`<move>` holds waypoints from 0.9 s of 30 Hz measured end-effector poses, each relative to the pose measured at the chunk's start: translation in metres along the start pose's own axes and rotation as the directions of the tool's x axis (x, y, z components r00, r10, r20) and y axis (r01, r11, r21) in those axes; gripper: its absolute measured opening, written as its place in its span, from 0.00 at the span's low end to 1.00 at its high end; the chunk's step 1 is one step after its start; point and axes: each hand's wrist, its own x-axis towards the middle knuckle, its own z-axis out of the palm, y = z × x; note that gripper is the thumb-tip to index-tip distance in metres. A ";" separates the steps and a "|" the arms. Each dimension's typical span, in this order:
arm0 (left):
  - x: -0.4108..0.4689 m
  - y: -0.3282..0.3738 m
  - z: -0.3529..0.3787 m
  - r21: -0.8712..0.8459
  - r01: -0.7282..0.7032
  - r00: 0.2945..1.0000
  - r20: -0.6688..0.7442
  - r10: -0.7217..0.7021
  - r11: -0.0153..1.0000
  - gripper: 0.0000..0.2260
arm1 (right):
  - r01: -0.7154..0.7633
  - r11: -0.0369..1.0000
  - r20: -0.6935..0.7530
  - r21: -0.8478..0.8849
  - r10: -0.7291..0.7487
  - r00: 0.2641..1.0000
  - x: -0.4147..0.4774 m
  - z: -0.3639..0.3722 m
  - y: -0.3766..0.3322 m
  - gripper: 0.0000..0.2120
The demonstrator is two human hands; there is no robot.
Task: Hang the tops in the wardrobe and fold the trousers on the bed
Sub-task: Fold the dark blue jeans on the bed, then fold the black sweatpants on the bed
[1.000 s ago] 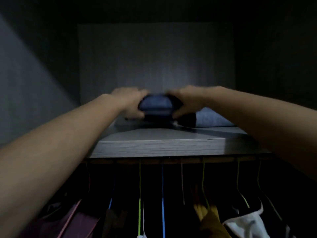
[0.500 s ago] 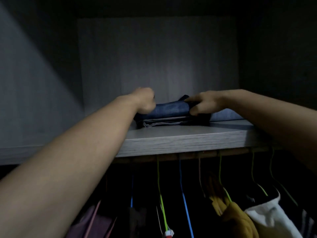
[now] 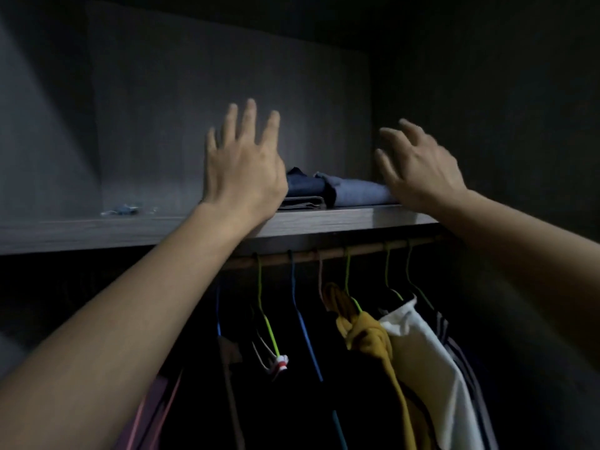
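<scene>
Both hands have come off the dark folded trousers [image 3: 304, 186], which they gripped at either end half a second ago, and now stand raised above the shelf [image 3: 130, 229]. Left hand [image 3: 243, 172]: fingers straight and spread apart, pointing up toward the back panel [image 3: 227, 76] of the wardrobe, holding nothing; its heel overlaps the left end of the trousers in this view, and contact cannot be confirmed. Right hand [image 3: 422, 172]: fingers spread and loosely bent, slightly blurred, holding nothing, positioned in front of the right end of a lighter blue folded garment [image 3: 357, 192]. Trousers: lying flat on the shelf, between the two hands, with a pale folded edge showing at the bottom front. The lighter blue garment lies just to their right, touching them. A small pale and blue item [image 3: 121, 209] lies on the shelf well to the left; its nature cannot be made out. Below the shelf a rail [image 3: 328, 254] carries several wire hangers, among them a green hanger [image 3: 263, 303] and a blue hanger [image 3: 300, 306]. A mustard yellow top [image 3: 368, 341] and a white top [image 3: 425, 355] hang side by side at the right, touching, with a dark striped garment [image 3: 446, 332] just beyond them. Lighting is poor and the lower wardrobe is largely in shadow
</scene>
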 end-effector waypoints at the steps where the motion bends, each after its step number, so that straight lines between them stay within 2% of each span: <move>1: -0.004 0.005 -0.001 -0.041 0.005 0.999 -0.031 -0.006 0.999 0.26 | 0.005 0.999 -0.017 -0.035 -0.006 1.000 -0.009 -0.010 0.006 0.24; 6: -0.040 0.063 -0.001 -0.168 -0.052 0.989 -0.142 0.028 0.984 0.26 | 0.071 0.966 -0.067 -0.249 -0.091 0.994 -0.067 -0.063 0.043 0.25; 10: -0.087 0.135 -0.002 -0.265 -0.086 0.978 -0.207 0.030 0.960 0.26 | 0.074 0.948 -0.103 -0.310 -0.111 0.988 -0.140 -0.107 0.088 0.27; 13: -0.126 0.204 -0.007 -0.348 -0.101 0.980 -0.196 0.033 0.932 0.28 | 0.067 0.924 -0.035 -0.376 -0.087 0.996 -0.211 -0.143 0.132 0.29; 17: -0.174 0.318 -0.028 -0.450 -0.119 0.989 -0.132 0.066 0.885 0.28 | 0.012 0.901 0.050 -0.434 0.011 0.999 -0.307 -0.213 0.202 0.30; 21: -0.205 0.449 -0.061 -0.559 -0.136 0.991 -0.070 0.116 0.818 0.29 | -0.040 0.856 0.126 -0.516 0.122 0.984 -0.386 -0.317 0.283 0.31; 27: -0.252 0.648 -0.118 -0.707 -0.180 0.962 0.018 0.272 0.684 0.29 | -0.162 0.739 0.121 -0.654 0.313 0.942 -0.498 -0.470 0.394 0.33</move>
